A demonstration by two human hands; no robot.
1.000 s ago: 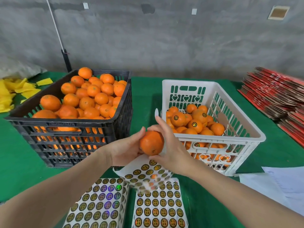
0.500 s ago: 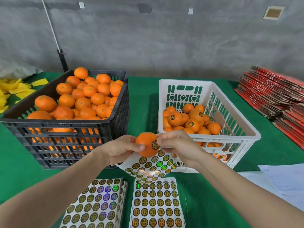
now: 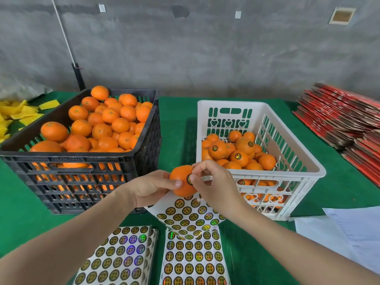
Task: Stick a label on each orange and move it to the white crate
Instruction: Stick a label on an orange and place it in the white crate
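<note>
Your left hand (image 3: 150,188) has the grip on the orange (image 3: 180,184): thumb across the front, fingers curled behind, so the fruit sits steady and its bare skin faces your other hand. Your right hand (image 3: 216,182) is curled in close, its thumb (image 3: 192,177) pressing the round label (image 3: 188,179) flat onto the peel while the forefinger bears on the top of the fruit. That looks like the seating press that makes the label take.

The orange is in the air, just in front of the near left corner of the white crate (image 3: 308,168), which I judge keeps the drop-in short. A curled label sheet (image 3: 189,215) hangs under your hands, handy for the next peel; which fingers hold it is hidden. 2 flat sheets (image 3: 121,256) lie on the green desk (image 3: 178,130) below. The black crate (image 3: 82,161) of unlabelled fruit stands to the left.

1 second ago the orange showed no label and your right hand cupped it from behind. Half a second ago the label was just meeting the peel; now your thumb covers its edge.
</note>
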